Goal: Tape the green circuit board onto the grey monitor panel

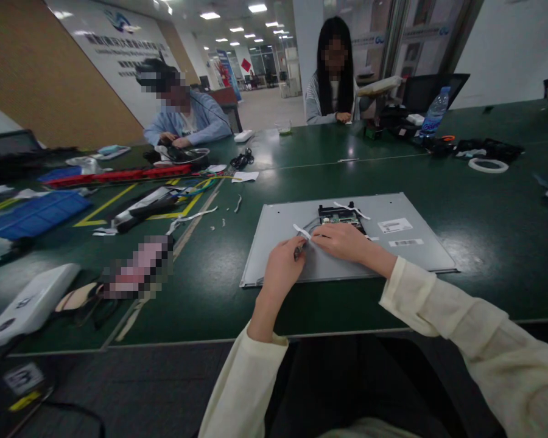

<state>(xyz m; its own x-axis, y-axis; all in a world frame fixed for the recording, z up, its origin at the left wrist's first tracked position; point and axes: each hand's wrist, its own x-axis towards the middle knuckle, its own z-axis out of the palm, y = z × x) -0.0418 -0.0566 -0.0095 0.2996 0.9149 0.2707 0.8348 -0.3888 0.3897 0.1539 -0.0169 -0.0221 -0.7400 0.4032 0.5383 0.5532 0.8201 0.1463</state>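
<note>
A flat grey display panel [267,237] lies back side up on the table in front of me. Near its middle is a green circuit board [340,216] in a black frame, crossed by a white strip [358,211]. From the board, thin grey cables [311,224] lead toward my hands. My left hand [283,264] is closed over the panel's left part, its fingers around a dark grey piece of cable. Close beside it, my right hand [342,242] pinches a narrow white strip of tape [301,230] at its fingertips. That hand partly covers the board.
Left of the panel lie a pink phone-like object [139,267], a white box-shaped device [31,304] and a blue tray [41,213]. Two people sit across the green table [201,316]. A water bottle [435,112] and a white tape roll [488,165] are at the far right.
</note>
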